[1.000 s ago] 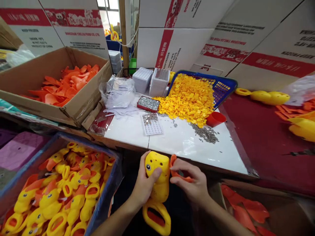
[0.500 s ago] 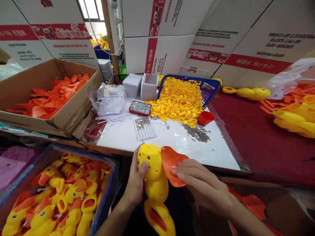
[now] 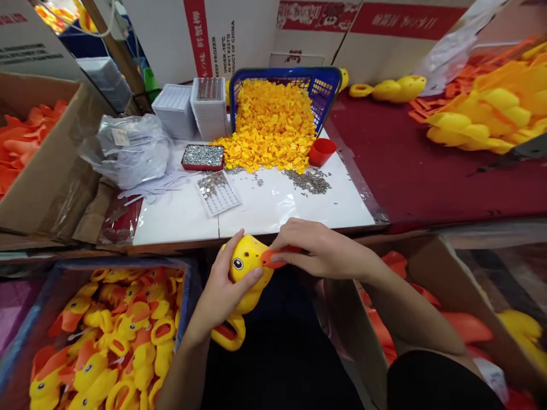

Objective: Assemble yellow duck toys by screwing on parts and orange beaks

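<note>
A yellow plastic duck toy [image 3: 252,296] with a printed eye, small holes in its head and a loop handle is gripped in my left hand [image 3: 224,285], tilted over my lap in front of the table. My right hand [image 3: 314,247] pinches an orange duck bill [image 3: 276,259] whose end meets the side of the duck's head. Most of the bill is hidden behind my fingers. Whether it is seated in the head I cannot tell.
On the white table top [image 3: 265,213] lie a blue basket [image 3: 327,94] spilling yellow pieces, a red cup [image 3: 321,152], metal pins [image 3: 310,181] and a white tray [image 3: 219,193]. A bin of billed ducks [image 3: 128,324] stands at left; a carton [image 3: 431,279] with orange bills at right.
The duck has turned so its eye faces up, and the bill has been turned with its end against the head. My view has shifted right and down.
</note>
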The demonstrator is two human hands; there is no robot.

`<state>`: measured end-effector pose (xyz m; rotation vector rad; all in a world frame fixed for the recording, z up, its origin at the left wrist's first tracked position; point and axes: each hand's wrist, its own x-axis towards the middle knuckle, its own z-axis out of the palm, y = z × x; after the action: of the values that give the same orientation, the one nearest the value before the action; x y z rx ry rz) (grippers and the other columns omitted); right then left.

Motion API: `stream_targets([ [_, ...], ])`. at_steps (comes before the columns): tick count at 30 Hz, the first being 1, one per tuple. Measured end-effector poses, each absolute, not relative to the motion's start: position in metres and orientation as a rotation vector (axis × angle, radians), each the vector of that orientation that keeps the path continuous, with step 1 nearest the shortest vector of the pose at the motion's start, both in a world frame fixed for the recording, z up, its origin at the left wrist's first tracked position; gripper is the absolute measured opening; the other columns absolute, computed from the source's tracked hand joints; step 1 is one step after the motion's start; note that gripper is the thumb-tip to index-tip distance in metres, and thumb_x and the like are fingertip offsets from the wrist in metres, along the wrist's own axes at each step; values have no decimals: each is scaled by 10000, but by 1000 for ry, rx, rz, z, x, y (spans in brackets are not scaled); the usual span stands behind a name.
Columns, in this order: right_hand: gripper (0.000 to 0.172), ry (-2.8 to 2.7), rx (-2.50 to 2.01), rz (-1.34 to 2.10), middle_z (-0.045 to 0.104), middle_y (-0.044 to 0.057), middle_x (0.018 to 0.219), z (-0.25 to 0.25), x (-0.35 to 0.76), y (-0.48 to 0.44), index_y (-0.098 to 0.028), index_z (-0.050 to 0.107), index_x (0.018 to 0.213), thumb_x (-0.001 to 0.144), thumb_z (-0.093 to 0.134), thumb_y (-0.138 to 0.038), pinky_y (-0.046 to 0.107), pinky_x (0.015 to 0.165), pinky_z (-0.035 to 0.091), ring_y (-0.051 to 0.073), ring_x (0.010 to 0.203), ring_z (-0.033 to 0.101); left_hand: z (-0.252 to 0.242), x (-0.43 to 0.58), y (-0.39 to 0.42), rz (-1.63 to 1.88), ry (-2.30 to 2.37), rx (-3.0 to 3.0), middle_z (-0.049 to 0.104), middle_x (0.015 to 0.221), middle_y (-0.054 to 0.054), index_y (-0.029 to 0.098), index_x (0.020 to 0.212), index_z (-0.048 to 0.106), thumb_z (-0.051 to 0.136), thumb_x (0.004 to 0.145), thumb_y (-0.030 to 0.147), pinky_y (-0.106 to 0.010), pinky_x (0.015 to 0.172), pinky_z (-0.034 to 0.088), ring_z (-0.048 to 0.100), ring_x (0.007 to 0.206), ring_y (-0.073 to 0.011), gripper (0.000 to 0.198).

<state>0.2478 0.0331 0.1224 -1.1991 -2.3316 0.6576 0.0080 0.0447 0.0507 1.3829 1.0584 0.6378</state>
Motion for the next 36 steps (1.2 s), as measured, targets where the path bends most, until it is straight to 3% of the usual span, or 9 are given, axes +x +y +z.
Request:
stream_targets([
  [5, 393, -2444, -1118, 479, 678, 52, 768, 106, 249, 24, -163, 656, 851, 1112, 402, -311, 301, 742, 425, 163, 729, 541, 39, 10, 38, 584, 1041, 1307, 554, 1515, -114, 264, 1524, 504, 780, 828, 564, -534, 1231, 364, 526, 1397, -348, 807],
  [13, 289, -2519, -1056, 402, 684, 55, 834, 88, 256, 17, -169, 661, 921, 1073, 416, -160, 311, 760, 405, 167, 781, 512, 32, 23, 33, 561, 1023, 1313, 610, 1415, -101, 240, 1431, 555, 829, 759, 581, -473, 1117, 481, 609, 1248, -311, 801],
  [18, 268, -2534, -1026, 433, 702, 63, 864, 88, 257, 11, -168, 679, 932, 1067, 449, -149, 320, 774, 420, 169, 801, 515, 30, 26, 35, 569, 1014, 1386, 644, 1339, -94, 233, 1356, 593, 821, 779, 513, -447, 1073, 516, 635, 1207, -290, 681],
  [21, 257, -2333, -1006, 633, 717, 85, 955, 82, 260, 12, -179, 722, 1038, 1078, 513, -323, 334, 860, 473, 176, 899, 591, 34, 20, 36, 642, 985, 1578, 650, 1312, -89, 255, 1328, 621, 824, 791, 478, -449, 1057, 536, 656, 1195, -286, 615],
  [24, 492, -1844, -1088, 1041, 697, 132, 1220, 74, 264, 14, -201, 688, 1269, 1001, 577, -598, 386, 1009, 514, 229, 1156, 645, 43, 15, 34, 845, 1021, 1900, 610, 1291, -88, 288, 1376, 591, 830, 807, 418, -423, 994, 578, 668, 1169, -273, 632],
  [27, 570, -1385, -1117, 1480, 675, 114, 1378, 69, 262, 16, -255, 593, 1416, 953, 663, -579, 435, 1081, 523, 259, 1256, 658, 54, 15, 30, 1058, 1055, 2275, 546, 1326, -119, 284, 1373, 567, 823, 827, 336, -417, 936, 605, 654, 1176, -283, 605],
  [30, 494, -1209, -1107, 1575, 717, 104, 1350, 68, 251, 17, -249, 659, 1331, 897, 766, -462, 465, 1116, 522, 260, 1232, 692, 61, 18, 27, 1131, 1002, 2529, 539, 1318, -135, 272, 1293, 586, 796, 852, 266, -436, 898, 616, 647, 1145, -293, 489],
  [33, 312, -1167, -1113, 1417, 771, 119, 1239, 71, 237, 14, -205, 745, 1148, 932, 733, -430, 471, 1123, 542, 257, 1200, 722, 63, 20, 24, 1186, 979, 2640, 538, 1286, -136, 268, 1246, 595, 780, 850, 196, -457, 884, 613, 634, 1117, -295, 443],
  [36, 244, -1149, -1116, 1261, 795, 115, 1185, 75, 228, 4, -209, 754, 1108, 975, 688, -403, 448, 1079, 594, 245, 1153, 755, 64, 20, 20, 1225, 939, 2672, 527, 1284, -137, 268, 1226, 602, 784, 834, 172, -479, 904, 602, 614, 1136, -303, 443],
])
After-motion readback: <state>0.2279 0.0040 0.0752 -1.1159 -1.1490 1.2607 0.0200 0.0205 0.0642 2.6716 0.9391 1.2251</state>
